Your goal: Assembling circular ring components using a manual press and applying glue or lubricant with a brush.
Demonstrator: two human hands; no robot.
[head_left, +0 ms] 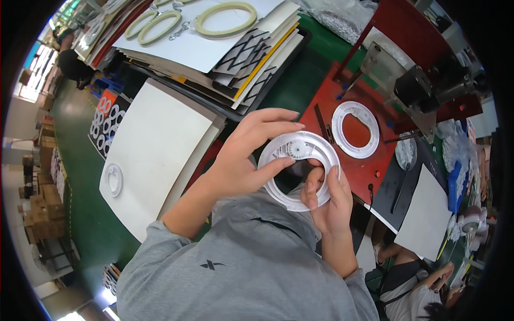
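Between both hands, in front of my body, is a white plastic ring-shaped housing (327, 152). A small white gear (296, 149) sits in its wider upper part. My left hand (256, 150) grips the ring's upper left, with the thumb laid across near the gear and the fingers over the outer edge. My right hand (333, 200) holds the lower right rim, its thumb on the outside and curled fingers inside the opening. Just right of the hands, a similar white ring (338, 128) lies on the red machine base (367, 179).
A red and metal press (412, 85) rises at the right. Stacked boards (214, 59) carrying cream rings (226, 20) stand at the upper left. Below them a white board (160, 134) holds a small white ring (113, 180). Another person (412, 289) sits at the lower right.
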